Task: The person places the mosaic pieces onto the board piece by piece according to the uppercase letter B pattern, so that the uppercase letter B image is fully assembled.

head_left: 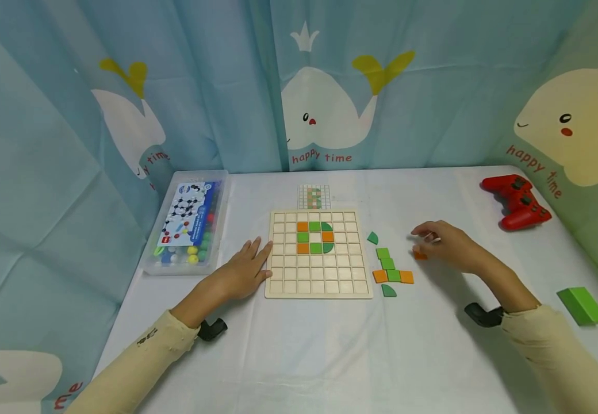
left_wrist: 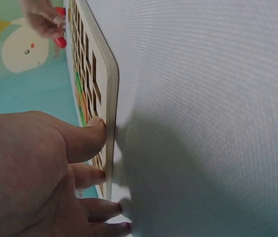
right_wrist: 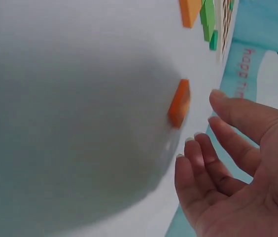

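My left hand (head_left: 244, 270) rests at the left edge of a wooden grid board (head_left: 288, 290), its thumb and fingers reaching the rim in the left wrist view. On the board, orange and green squares and dark green quarter-circles form a ring around one bare cell. To the right, my right hand (head_left: 446, 246) hovers with loosely bent fingers and nothing between them. Below its fingertips, a single orange tile (right_wrist: 180, 104) lies on the white cloth. Between that hand and the board are loose green squares (head_left: 383, 253), orange squares (head_left: 406, 277) and dark green quarter-circles (head_left: 388, 290).
Behind the board lies a small card (head_left: 314, 196) printed with a coloured grid. A clear plastic box (head_left: 211, 253) of colourful beads stands at the left. Far right are a red game controller (head_left: 518, 201) and a green block (head_left: 582, 306). Curtains (head_left: 247, 86) enclose the table.
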`<control>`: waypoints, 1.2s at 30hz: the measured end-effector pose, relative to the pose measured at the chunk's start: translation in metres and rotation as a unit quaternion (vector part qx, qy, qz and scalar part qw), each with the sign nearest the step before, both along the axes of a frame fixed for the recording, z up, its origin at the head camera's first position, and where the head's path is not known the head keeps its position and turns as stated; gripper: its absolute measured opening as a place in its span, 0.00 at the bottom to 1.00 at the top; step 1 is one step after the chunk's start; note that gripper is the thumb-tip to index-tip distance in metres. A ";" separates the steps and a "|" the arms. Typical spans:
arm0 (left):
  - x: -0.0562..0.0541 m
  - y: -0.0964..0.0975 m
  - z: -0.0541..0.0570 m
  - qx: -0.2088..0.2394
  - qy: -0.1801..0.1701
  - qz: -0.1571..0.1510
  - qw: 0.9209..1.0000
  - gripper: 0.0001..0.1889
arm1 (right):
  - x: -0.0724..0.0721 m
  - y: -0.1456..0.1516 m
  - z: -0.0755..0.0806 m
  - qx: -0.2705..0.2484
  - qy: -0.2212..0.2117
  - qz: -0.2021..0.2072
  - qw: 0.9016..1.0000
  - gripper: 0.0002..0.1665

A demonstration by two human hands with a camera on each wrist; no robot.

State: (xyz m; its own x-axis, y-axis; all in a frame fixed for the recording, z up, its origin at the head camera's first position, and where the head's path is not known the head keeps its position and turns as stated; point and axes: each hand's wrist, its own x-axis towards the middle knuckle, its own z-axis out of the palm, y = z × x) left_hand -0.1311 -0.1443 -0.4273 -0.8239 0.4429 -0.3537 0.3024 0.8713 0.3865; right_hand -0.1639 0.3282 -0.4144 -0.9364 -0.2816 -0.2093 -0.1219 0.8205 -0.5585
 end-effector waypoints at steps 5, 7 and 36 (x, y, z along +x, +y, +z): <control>0.000 0.000 0.000 -0.003 -0.003 -0.001 1.000 0.37 | 0.005 0.006 -0.007 -0.014 -0.007 -0.002 1.000 0.24; 0.000 0.000 -0.001 -0.004 -0.003 -0.001 1.000 0.37 | 0.006 0.000 -0.010 -0.017 -0.004 -0.006 1.000 0.26; -0.002 -0.001 -0.002 -0.017 0.015 -0.017 1.000 0.36 | -0.014 -0.054 -0.015 0.007 0.004 -0.006 1.000 0.20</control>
State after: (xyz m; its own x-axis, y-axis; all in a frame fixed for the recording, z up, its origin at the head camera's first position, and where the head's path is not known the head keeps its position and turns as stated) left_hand -0.1327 -0.1449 -0.4290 -0.8187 0.4594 -0.3446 0.3430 0.8724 0.3483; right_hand -0.1774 0.2740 -0.4292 -0.9415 -0.2668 -0.2060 -0.1158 0.8298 -0.5459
